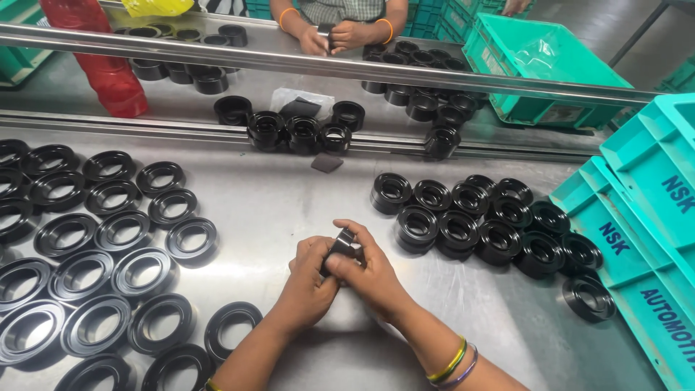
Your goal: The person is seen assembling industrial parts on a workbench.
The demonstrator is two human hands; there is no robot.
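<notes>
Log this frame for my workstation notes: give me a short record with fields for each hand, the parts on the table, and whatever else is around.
left hand: grips the black ring part from the left
right hand: wraps the same part from the right, fingers over its top
flat black rings: spread in rows at left on the steel table
thicker black rings: clustered at right
teal crates: at the right edge
another person's hands: across the table, holding a small dark part
red container: far left, behind the rail
</notes>
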